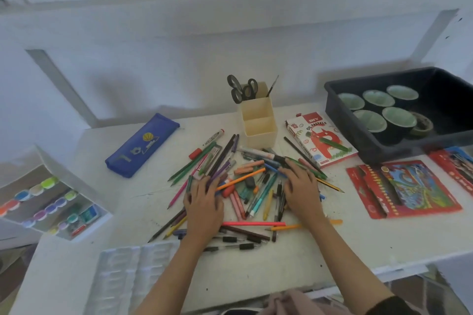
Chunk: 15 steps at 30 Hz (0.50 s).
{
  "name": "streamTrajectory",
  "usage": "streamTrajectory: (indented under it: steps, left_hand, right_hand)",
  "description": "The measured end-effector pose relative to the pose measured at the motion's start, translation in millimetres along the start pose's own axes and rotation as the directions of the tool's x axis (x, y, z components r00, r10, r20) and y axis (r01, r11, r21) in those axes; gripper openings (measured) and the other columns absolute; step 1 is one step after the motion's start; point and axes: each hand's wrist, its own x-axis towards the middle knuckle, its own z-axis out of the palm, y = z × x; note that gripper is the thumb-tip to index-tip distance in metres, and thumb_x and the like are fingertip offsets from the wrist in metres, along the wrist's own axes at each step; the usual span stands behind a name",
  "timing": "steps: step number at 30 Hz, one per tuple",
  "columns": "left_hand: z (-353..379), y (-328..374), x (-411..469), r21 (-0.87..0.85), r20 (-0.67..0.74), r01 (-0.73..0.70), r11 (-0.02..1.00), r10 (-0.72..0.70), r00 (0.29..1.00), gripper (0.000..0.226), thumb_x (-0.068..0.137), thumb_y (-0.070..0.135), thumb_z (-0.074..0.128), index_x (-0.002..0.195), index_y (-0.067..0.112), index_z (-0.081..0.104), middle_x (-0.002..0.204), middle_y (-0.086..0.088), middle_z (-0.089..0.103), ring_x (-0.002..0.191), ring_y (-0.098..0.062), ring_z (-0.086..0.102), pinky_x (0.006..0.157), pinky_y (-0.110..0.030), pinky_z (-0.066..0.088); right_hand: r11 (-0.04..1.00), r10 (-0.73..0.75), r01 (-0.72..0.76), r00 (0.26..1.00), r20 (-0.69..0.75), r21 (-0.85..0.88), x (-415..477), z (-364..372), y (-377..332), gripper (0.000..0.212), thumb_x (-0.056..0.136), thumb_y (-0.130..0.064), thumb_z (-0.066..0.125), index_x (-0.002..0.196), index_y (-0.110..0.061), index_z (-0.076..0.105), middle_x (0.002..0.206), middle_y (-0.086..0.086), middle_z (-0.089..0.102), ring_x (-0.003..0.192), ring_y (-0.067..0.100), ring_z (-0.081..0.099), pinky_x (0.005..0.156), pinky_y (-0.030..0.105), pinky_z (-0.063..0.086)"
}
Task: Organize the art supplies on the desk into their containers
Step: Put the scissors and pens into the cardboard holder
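left hand [203, 206] — fingers spread flat on pencil pile [245, 186] | right hand [302, 190] — same, gripping nothing

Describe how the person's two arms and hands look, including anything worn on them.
Both hands are bare: the left hand and right hand show no gloves, and no rings or watch can be made out. The forearms are uncovered. Only at the lower right edge does a dark sleeve show on the right arm.
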Motion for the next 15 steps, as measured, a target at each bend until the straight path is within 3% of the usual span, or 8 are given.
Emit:
streamTrajectory:
  steps: [10, 15]
  left_hand:
    - [-4.4, -0.3, 0.5, -0.017, 0.040, -0.001, 1.000, 0.002, 0.999, 0.050, 0.088, 0.023, 0.056, 0.137, 0.024, 0.046, 0.143, -0.002, 0.041, 0.135, -0.023, 0.032, 0.108, -0.048, 0.022]
    - [-6.2, 0.5, -0.5, -0.064, 0.050, 0.017, 0.998, -0.014, 0.999, 0.051, 0.086, 0.018, 0.057, 0.136, 0.024, 0.047, 0.143, -0.003, 0.041, 0.136, -0.024, 0.030, 0.110, -0.048, 0.022]
  right_hand:
    - [1.000, -0.005, 0.005, 1.000, -0.024, -0.014, -1.2, -1.6, -4.1, 0.034, 0.087, -0.006, 0.055, 0.120, -0.014, 0.062, 0.134, 0.006, 0.054, 0.125, 0.025, 0.048, 0.106, 0.043, 0.032]
    - [0.999, -0.007, 0.011, 0.992, -0.128, 0.030, -2.3, -2.0, -3.3, 0.038, 0.079, 0.002, 0.064, 0.114, -0.011, 0.064, 0.125, 0.009, 0.060, 0.123, 0.029, 0.050, 0.102, 0.046, 0.034]
